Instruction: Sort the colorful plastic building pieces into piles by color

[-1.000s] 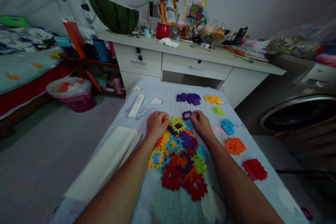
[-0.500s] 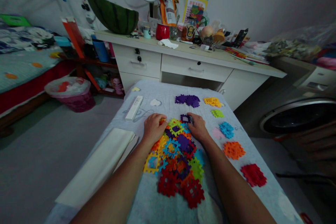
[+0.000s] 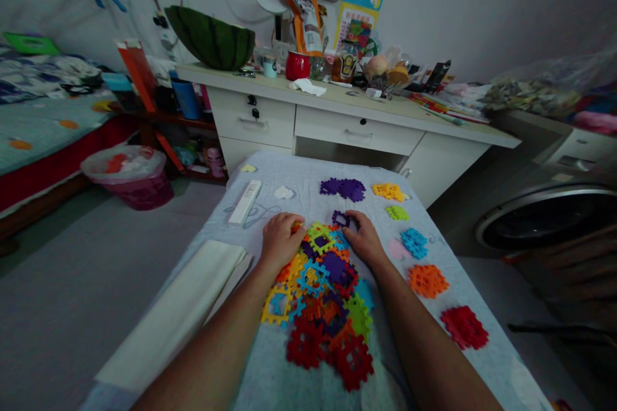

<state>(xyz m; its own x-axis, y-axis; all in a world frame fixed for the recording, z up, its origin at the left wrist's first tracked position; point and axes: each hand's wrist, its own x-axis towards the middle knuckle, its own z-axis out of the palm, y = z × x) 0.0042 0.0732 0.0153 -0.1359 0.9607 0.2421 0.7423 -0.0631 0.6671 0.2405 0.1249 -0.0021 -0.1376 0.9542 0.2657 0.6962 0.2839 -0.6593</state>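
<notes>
Mixed interlocking plastic pieces (image 3: 332, 264) with toothed edges lie in a loose heap on the cloth-covered table between my forearms. My left hand (image 3: 281, 239) is at the heap's far left corner, its fingers curled around an orange-yellow piece (image 3: 297, 227) that they partly hide. At the far right corner, my right hand (image 3: 365, 239) pinches a purple square frame piece (image 3: 340, 218) by its right side. Beyond that hand lies a pile of purple pieces (image 3: 351, 189).
Down the table's right side run piles sorted by colour: yellow (image 3: 388, 191), green (image 3: 397, 212), blue (image 3: 414, 243), orange (image 3: 428, 280) and red (image 3: 464, 327). A white box (image 3: 245, 203) and folded cream cloth (image 3: 178, 308) lie left. A white desk (image 3: 357, 130) stands behind.
The view has tilted up slightly, so everything sits a little lower. Both hands stay almost where they were; the purple frame piece in my right hand has turned slightly.
</notes>
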